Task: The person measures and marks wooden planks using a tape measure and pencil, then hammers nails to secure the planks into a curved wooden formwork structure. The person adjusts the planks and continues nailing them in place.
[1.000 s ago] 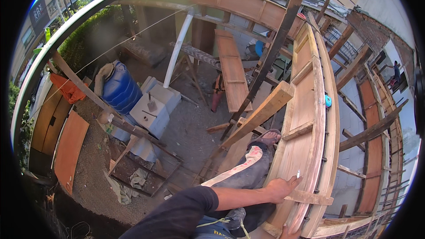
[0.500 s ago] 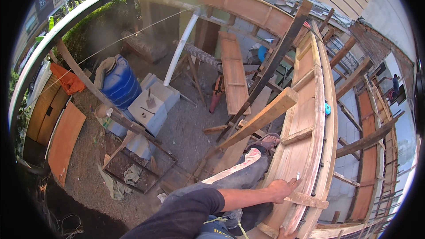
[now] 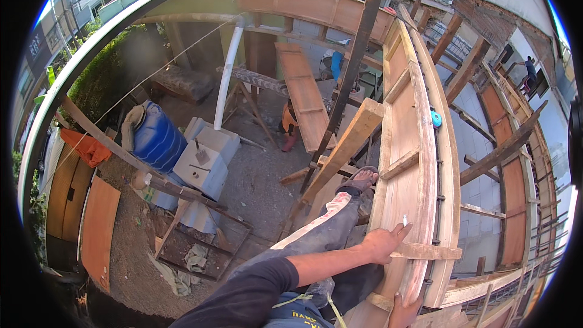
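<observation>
My left hand [image 3: 381, 245] lies on the face of a long wooden formwork panel [image 3: 401, 198], a thin white cigarette [image 3: 405, 220] held between its fingers. Close by that hand, a short wooden crosspiece [image 3: 428, 251] spans the panel's upper rails. My right hand [image 3: 403, 314] grips the edge rail at the panel's near end; the bottom of the picture cuts part of it off. A dark reinforcing bar [image 3: 437, 206] runs in the slot between the panel and the outer board. My sandalled foot [image 3: 363, 177] is beside the panel.
A slanting timber post [image 3: 349, 146] and a dark post [image 3: 355, 61] rise beside the panel. A turquoise tape measure [image 3: 435, 119] sits on the rail. Below are a blue barrel [image 3: 159, 140], grey blocks [image 3: 203, 158] and a co-worker in orange [image 3: 288, 120]. Another person [image 3: 527, 74] is far right.
The view has shifted, so most of the scene sits farther left. More of my right hand shows at the panel edge. My left hand stays by the crosspiece with the cigarette.
</observation>
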